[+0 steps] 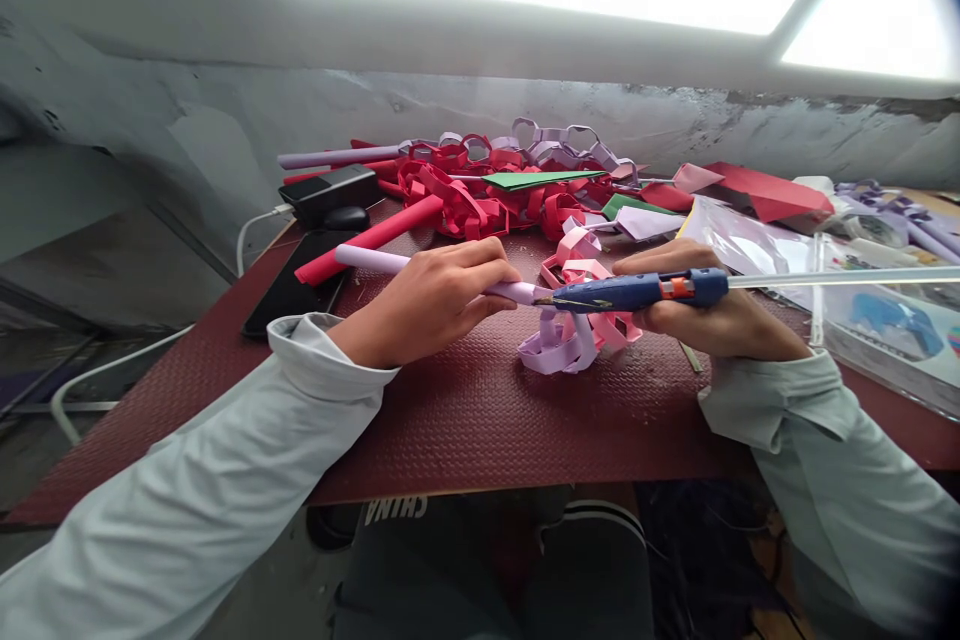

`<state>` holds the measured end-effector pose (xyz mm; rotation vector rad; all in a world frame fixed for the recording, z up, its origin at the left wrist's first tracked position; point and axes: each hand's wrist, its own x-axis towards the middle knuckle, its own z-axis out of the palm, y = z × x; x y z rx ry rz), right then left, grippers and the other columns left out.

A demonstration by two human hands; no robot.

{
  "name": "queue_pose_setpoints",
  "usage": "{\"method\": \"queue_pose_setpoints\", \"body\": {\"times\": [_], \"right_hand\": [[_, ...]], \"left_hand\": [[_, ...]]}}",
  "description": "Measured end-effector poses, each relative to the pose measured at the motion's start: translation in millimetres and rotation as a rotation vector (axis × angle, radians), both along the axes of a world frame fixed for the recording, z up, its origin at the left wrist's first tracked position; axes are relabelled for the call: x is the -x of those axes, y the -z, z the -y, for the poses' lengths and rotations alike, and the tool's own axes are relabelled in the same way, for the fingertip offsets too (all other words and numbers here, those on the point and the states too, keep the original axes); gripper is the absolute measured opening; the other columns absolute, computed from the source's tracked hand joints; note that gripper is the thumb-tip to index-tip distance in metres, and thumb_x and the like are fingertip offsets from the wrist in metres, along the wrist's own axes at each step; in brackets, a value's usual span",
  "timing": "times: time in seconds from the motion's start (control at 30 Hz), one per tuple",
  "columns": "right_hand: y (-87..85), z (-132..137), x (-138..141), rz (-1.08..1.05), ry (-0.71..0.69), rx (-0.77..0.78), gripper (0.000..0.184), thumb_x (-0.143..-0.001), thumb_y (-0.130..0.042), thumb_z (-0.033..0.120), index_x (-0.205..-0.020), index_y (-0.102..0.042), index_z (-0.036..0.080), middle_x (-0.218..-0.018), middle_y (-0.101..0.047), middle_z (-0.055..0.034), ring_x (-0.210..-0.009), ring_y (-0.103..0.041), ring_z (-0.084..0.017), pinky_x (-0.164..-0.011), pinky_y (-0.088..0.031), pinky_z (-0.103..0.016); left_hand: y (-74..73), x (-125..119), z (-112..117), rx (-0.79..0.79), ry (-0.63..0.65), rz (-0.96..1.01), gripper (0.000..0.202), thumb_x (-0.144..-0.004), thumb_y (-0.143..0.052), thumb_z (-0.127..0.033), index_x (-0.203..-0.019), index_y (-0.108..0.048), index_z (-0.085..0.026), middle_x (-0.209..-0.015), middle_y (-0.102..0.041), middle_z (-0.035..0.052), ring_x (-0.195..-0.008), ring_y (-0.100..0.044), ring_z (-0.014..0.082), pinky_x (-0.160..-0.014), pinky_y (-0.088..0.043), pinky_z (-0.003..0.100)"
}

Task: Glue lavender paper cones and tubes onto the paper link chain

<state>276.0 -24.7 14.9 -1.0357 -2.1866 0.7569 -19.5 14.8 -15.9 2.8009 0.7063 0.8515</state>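
Note:
My left hand (442,295) is closed around a rolled lilac paper tube (371,259), which lies nearly level across the middle of the view. In my right hand (697,315) is a blue hot glue gun (619,294) with a long clear glue stick (840,278) sticking out of its back. Its nozzle meets the right end of the tube, or sits just in front of it; I cannot tell which. Below the nozzle, a lilac paper chain (559,345) hangs or rests near the table, beside pink paper loops (585,265).
Behind my hands lies a heap of red paper chains (465,205) with a green folded paper (544,180). A red tube (367,240), a black box (334,190) and a black phone-like slab (292,285) are on the left. A clear plastic folder (885,320) covers the table's right.

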Motion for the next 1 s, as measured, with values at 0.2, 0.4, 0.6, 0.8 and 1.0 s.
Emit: {"method": "queue_pose_setpoints", "body": {"times": [0.2,0.4,0.6,0.8,1.0], "right_hand": [[-0.2,-0.3,3.2,0.003,0.026,-0.053,0.015,-0.07,-0.054,0.011,-0.06,-0.049,0.021,-0.057,-0.046,0.0022,-0.055,-0.035,-0.012,-0.05,-0.024,-0.031],[4.2,-4.1,2.3,0.034,0.062,-0.168,0.018,-0.07,-0.056,0.012,-0.061,-0.044,0.023,-0.059,-0.043,0.0017,-0.058,-0.036,-0.014,-0.052,-0.025,-0.032],[4.5,-5.2,0.0,0.048,0.064,-0.188,0.023,-0.074,-0.06,0.017,-0.061,-0.042,0.024,-0.058,-0.041,0.0018,-0.055,-0.033,-0.014,-0.049,-0.026,-0.031],[6.2,-5.1,-2.1,0.025,0.062,-0.123,0.027,-0.072,-0.06,0.012,-0.059,-0.039,0.023,-0.058,-0.039,0.0021,-0.054,-0.032,-0.014,-0.048,-0.024,-0.031],[5.7,-2.3,-1.6,0.001,0.049,-0.058,0.02,-0.07,-0.055,0.01,-0.059,-0.044,0.022,-0.059,-0.044,0.0018,-0.056,-0.034,-0.013,-0.051,-0.024,-0.031]], "left_hand": [[0.4,1.7,-0.7,0.043,-0.011,-0.008,0.018,-0.1,-0.06,-0.023,-0.114,-0.07,-0.019,-0.108,-0.066,0.0067,-0.091,-0.065,0.016,-0.081,-0.051,0.028],[1.9,2.1,-1.4,0.05,-0.014,0.006,0.017,-0.1,-0.062,-0.024,-0.114,-0.07,-0.019,-0.109,-0.066,0.0071,-0.094,-0.065,0.0173,-0.083,-0.051,0.03],[0.7,1.4,-1.5,0.056,0.002,0.026,0.019,-0.101,-0.059,-0.026,-0.115,-0.07,-0.018,-0.109,-0.066,0.0085,-0.094,-0.065,0.0179,-0.084,-0.052,0.032],[-0.2,0.6,-1.9,0.058,0.016,0.042,0.019,-0.102,-0.059,-0.027,-0.115,-0.07,-0.018,-0.108,-0.065,0.0085,-0.094,-0.064,0.0175,-0.083,-0.051,0.032],[0.5,1.1,-1.7,0.057,0.017,0.044,0.019,-0.1,-0.061,-0.025,-0.115,-0.07,-0.019,-0.108,-0.066,0.0079,-0.094,-0.064,0.017,-0.084,-0.052,0.031]]}}
